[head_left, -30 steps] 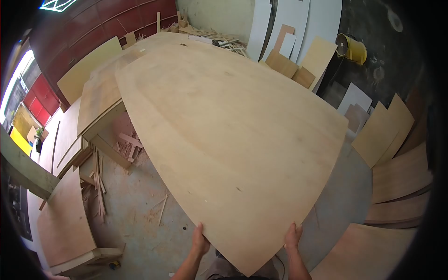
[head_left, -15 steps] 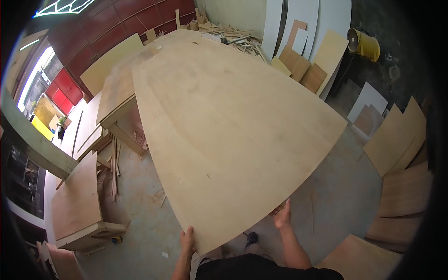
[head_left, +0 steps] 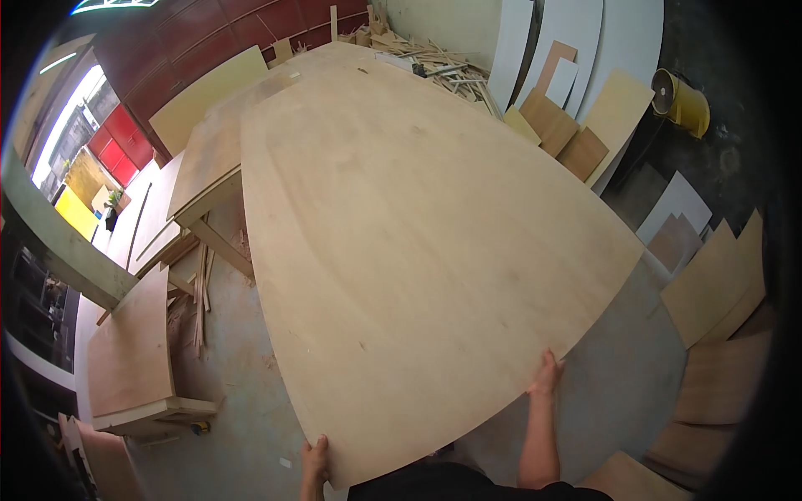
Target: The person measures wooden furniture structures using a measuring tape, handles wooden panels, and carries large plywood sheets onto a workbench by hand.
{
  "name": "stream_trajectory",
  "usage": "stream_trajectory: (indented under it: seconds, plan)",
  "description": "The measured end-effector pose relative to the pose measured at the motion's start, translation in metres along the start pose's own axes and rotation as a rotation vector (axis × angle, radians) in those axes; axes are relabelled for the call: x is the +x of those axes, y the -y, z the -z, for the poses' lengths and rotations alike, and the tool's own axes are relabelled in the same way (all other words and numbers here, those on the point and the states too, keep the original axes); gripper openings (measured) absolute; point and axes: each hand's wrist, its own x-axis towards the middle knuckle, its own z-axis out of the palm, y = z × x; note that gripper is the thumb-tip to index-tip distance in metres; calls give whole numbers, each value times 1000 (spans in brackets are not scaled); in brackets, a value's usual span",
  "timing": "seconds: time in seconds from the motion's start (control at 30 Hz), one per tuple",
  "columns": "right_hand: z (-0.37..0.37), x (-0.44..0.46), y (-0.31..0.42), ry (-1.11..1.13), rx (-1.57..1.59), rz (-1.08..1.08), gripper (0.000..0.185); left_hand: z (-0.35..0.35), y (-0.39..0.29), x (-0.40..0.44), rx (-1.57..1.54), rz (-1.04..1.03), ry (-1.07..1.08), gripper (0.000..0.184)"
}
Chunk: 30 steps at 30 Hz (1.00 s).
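A large pale plywood sheet [head_left: 426, 225] fills the middle of the view, its far end over a wooden workbench [head_left: 209, 154]. My left hand [head_left: 315, 461] grips the sheet's near left corner, thumb on top and the other fingers hidden below. My right hand [head_left: 546, 374] holds the near edge further right, its thumb also on top and the fingers underneath. Between my hands the sheet's near edge passes in front of my dark shirt [head_left: 459, 484].
At the left stands a low wooden table [head_left: 134, 359] beside a pale post [head_left: 67, 242]. Scrap strips [head_left: 451, 71] lie at the back. Boards [head_left: 714, 280] lean along the right, below a yellow drum [head_left: 689, 104]. Grey floor [head_left: 234, 401] shows around the sheet.
The sheet has turned, its near edge now slanting up to the right. My left hand has moved left and down with its corner; my right hand shifted right and regripped the edge.
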Motion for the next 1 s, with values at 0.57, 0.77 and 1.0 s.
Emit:
stream_trajectory:
  seconds: [0.57,0.77,1.0]
  plan:
    - [-224,56,-66,33,-126,2,65,-52,-159,160,120,123,-99,58]
    - [-318,87,-96,15,-169,8,62,-67,-233,234,138,54,-21,58]
    - [-408,115,-142,80,213,-253,53,-67,-298,331,261,196,-53,50]
